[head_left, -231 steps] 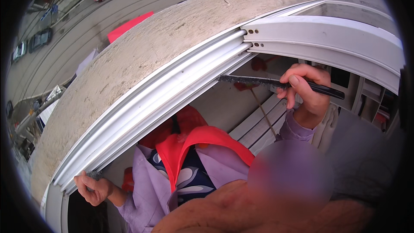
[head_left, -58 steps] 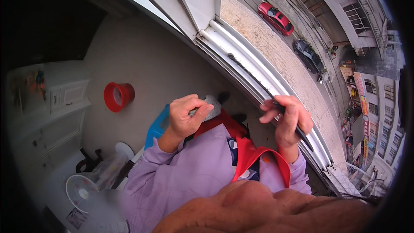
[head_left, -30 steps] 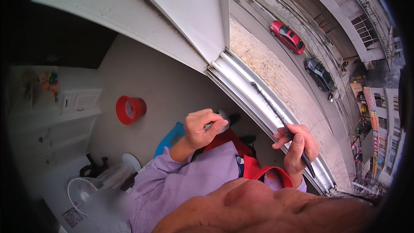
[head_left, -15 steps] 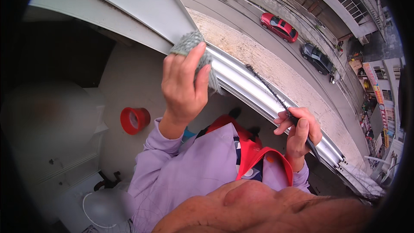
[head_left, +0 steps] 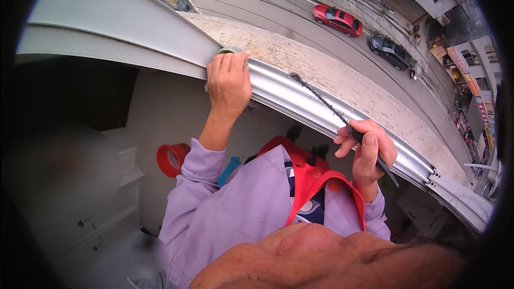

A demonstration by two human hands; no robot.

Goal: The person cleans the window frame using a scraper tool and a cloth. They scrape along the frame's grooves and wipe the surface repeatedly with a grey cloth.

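My left hand [head_left: 228,81] is closed on a grey-green cleaning cloth [head_left: 231,50], mostly hidden under the fingers. It presses the cloth against the white window track [head_left: 284,92], where the sliding sash [head_left: 123,18] meets it. In my right hand [head_left: 369,152] is a thin black bristle brush [head_left: 321,98], its handle gripped between thumb and fingers. The brush's bristled end points up and left, over the track's outer side. Whether the bristles touch the track I cannot tell.
Outside the track lies a rough stone ledge [head_left: 267,41], with a street far below holding a red car [head_left: 337,20] and dark cars. Indoors, a red bucket [head_left: 170,159] stands on the floor, near a blue object [head_left: 229,171] partly behind my sleeve.
My left hand has turned and bunched the cloth down onto the track beside the sash; before, more of the cloth showed. My right hand keeps the brush in nearly the same place.
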